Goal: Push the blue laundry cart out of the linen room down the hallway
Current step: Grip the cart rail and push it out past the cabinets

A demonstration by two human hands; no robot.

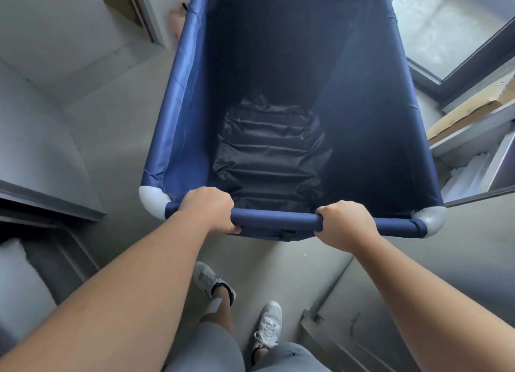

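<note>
blue laundry cart with grey corner caps — black wrinkled lining inside — white sneakers, grey shorts.

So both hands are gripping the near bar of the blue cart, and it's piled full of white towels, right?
Not full: the head view shows the blue cart holding only its dark crumpled lining. The left hand and right hand do grip the near bar.

Blue fabric laundry cart upright on floor, empty, grey corner joints.
</note>
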